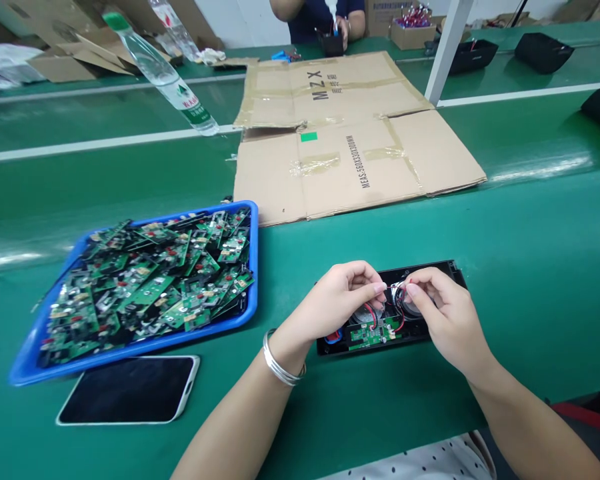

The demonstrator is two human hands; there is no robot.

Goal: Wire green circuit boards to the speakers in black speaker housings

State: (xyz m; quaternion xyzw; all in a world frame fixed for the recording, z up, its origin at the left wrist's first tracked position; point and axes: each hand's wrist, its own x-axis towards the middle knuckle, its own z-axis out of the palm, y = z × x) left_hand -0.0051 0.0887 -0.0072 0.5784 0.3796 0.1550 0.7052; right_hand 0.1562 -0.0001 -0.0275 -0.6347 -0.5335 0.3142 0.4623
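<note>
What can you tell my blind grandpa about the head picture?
A person's left hand and right hand pinch thin wires above an open black case with a green board inside. To the left is a blue tray piled with circuit boards, a phone in front; flattened cardboard lies beyond.

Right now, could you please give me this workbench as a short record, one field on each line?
Left hand: fingertips pinching a thin wire
Right hand: fingertips pinched at the wire too
Under the hands: open black casing, with a green circuit board inside
Left side: blue tray, heaped with loose boards
Nearer than tray: phone, screen dark
Beyond casing: flattened cardboard
</note>
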